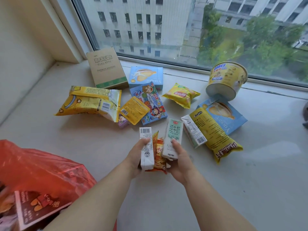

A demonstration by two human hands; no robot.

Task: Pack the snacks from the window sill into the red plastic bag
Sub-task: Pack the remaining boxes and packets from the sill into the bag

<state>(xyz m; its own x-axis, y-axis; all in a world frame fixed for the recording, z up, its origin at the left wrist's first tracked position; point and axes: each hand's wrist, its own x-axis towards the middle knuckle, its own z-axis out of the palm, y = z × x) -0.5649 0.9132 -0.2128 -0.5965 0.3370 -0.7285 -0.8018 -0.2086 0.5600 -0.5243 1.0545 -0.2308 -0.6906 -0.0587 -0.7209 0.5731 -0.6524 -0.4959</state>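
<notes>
At the lower centre of the frame, two bare hands hold a small cluster of snacks just above the pale window sill. The left hand grips a white rectangular carton with a barcode, thumb curled over its face. The right hand grips a white milk carton with green lettering the same way. Pressed between the two cartons is an orange crinkly snack packet. The cartons look stiff, fairly heavy for their size and smooth-sided, so a grip around the middle suits them; the packet looks light and crushable, likely to slip out if the squeeze loosens.

At the lower left sits the red translucent plastic bag, soft and slumped, with a dark red flat box showing at its mouth.

Further up the sill lie more snacks: a third white carton, a long yellow packet, a small yellow crisp bag, blue boxes, and a tipped yellow paper tub at the upper right.
</notes>
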